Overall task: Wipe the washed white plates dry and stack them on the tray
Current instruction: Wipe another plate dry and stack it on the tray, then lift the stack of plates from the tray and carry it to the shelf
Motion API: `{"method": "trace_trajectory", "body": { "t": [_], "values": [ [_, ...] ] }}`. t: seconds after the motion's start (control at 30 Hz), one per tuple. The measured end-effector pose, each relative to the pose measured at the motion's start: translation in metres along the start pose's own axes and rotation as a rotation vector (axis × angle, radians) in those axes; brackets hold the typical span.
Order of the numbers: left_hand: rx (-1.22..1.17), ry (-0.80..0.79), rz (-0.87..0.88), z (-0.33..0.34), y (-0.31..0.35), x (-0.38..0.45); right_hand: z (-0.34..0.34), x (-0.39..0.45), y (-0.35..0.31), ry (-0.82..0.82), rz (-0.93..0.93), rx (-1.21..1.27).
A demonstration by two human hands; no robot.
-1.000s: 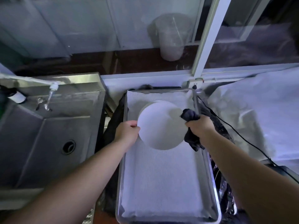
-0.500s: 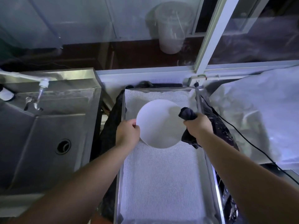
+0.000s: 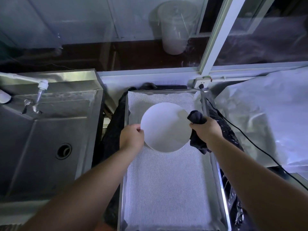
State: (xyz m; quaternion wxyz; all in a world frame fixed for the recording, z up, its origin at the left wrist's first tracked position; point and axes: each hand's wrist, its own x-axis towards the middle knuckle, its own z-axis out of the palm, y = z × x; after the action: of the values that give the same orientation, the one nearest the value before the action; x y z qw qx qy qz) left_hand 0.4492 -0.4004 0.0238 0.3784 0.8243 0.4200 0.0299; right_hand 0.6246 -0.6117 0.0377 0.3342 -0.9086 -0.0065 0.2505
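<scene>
Steel sink (image 3: 50,139) at left, cloth-lined tray (image 3: 223,197) at centre. Left hand (image 3: 132,138) pinches rim of white plate (image 3: 165,127), held over tray's far half; right hand (image 3: 205,130) w/ fingers clenched round dark cloth (image 3: 196,117) at plate's right edge. Step: wiping, prob. near done. Next: lower plate flat onto liner

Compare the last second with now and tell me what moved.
Hardly anything. The left hand keeps gripping the white plate at its left edge over the tray; the right hand still holds the dark cloth at the plate's right edge. Only the view shifted.
</scene>
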Motion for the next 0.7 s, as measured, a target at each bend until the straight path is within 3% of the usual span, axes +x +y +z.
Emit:
{"method": "trace_trajectory", "body": {
  "t": [0.23, 0.37, 0.53, 0.7],
  "values": [
    [0.016, -0.018, -0.041, 0.002, 0.002, 0.001, -0.032, -0.009, 0.026, 0.058, 0.066, 0.124],
    [0.047, -0.017, -0.061, -0.005, 0.005, -0.007, -0.049, -0.024, 0.031, -0.010, 0.035, 0.260],
    [-0.068, -0.033, 0.171, -0.020, 0.021, -0.043, -0.056, -0.047, 0.037, -0.379, -0.062, 0.409],
    [-0.191, -0.204, 0.207, -0.022, 0.032, -0.079, -0.045, -0.074, 0.039, -0.659, -0.079, 0.537]
  ]
}}
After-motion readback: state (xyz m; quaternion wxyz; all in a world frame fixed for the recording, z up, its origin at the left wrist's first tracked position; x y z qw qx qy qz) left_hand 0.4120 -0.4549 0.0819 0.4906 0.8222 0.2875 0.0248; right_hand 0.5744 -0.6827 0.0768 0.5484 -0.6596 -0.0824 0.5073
